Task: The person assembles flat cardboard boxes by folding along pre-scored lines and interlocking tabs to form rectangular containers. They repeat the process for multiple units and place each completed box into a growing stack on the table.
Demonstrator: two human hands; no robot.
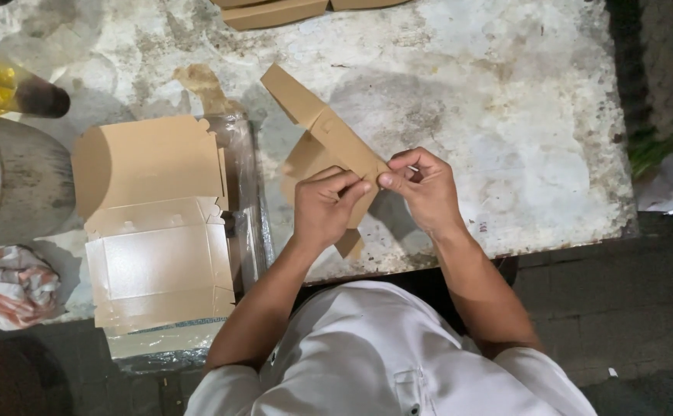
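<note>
Head view shows your left hand (323, 206) and right hand (421, 185) both pinching the flat cardboard blank (329, 142) above the counter's (521, 100) near edge, so crease firmly along the scored line.

Brown flat box blank (329, 146) in fingers; opened brown box (152, 223) left; more boxes (275, 11) top.

The worn grey stone tabletop (506, 100) lies bare to the right and far. At left, an open brown cardboard box (152, 223), a grey metal pot (25, 181) and a crumpled cloth (5, 285) crowd the passage.
</note>
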